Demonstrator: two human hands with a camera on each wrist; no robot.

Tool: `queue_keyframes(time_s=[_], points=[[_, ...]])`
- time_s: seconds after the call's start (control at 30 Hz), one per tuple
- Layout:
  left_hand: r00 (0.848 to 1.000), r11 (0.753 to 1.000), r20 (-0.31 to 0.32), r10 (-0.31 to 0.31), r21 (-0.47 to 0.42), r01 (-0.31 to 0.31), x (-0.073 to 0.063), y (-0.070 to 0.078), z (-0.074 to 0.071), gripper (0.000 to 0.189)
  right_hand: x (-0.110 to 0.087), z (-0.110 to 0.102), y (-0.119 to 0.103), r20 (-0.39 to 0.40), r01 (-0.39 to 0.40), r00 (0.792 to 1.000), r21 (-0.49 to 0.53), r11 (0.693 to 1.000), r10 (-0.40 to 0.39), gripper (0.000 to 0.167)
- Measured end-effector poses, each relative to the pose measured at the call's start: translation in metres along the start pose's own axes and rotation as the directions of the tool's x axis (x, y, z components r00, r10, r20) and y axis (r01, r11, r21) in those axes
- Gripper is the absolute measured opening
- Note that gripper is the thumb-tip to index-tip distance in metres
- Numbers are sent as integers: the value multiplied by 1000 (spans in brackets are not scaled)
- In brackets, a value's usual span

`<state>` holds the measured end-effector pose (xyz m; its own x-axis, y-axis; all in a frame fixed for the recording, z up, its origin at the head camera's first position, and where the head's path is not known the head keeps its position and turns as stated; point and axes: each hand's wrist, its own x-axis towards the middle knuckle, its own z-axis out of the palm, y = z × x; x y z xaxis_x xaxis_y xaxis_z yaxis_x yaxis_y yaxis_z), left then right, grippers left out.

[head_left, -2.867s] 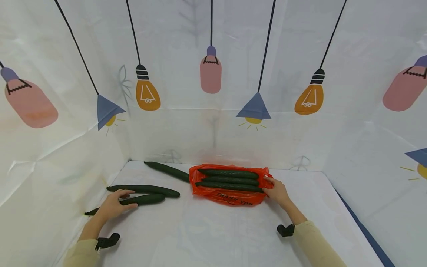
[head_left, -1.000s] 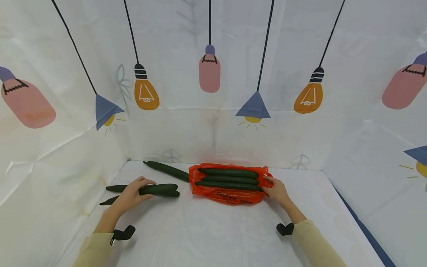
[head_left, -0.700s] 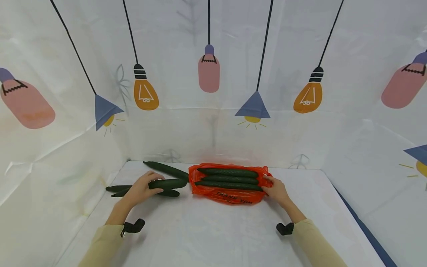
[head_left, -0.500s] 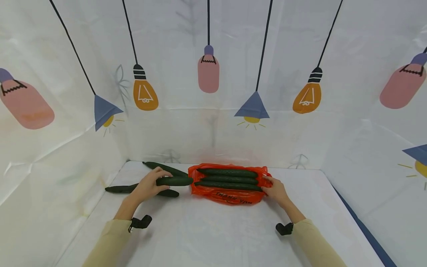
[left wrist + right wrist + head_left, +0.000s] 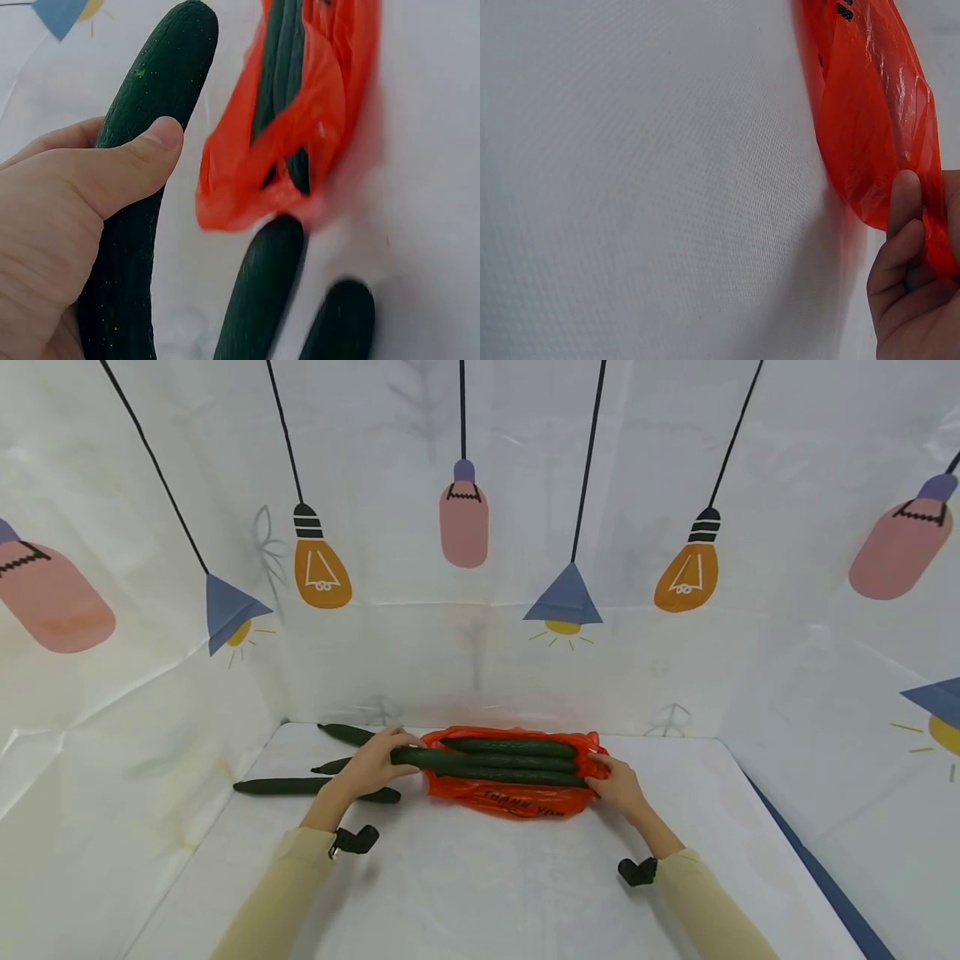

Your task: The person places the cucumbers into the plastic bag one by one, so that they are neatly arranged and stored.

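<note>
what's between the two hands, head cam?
The head view shows the red bag, cucumbers inside it, gripped by the right hand. The held cucumber also juts from the left hand, overlapping the bag in the image.

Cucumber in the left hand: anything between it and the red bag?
Nothing visible bars the held cucumber from the red bag; in the head view, its front end overlaps the bag. Three cucumbers inside could crowd it; a loose cucumber ends by the rim.
</note>
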<state>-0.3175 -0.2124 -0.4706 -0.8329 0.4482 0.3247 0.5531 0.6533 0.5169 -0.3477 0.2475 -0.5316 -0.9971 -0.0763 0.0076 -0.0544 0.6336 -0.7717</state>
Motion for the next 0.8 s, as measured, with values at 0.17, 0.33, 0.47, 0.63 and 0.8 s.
queue_keyframes(time_s=[0.17,0.33,0.47,0.63,0.8], points=[[1000,1000,31,4,10,-4,18,11,8,36,1,0,1,4,-4,1000,6,1000,4,49],[998,1000,68,12,5,-12,38,23,16,35,2,0,2,3,0,1000,-2,1000,0,49],[995,999,94,29,10,-30,57,33,24,35,0,-1,1,5,4,1000,-4,1000,-4,49],[992,996,113,62,56,-69,82,46,36,37,0,-2,0,8,6,1000,2,1000,-6,49],[986,990,136,101,86,-113,104,59,52,37,0,-2,1,11,-7,1000,0,1000,7,49]])
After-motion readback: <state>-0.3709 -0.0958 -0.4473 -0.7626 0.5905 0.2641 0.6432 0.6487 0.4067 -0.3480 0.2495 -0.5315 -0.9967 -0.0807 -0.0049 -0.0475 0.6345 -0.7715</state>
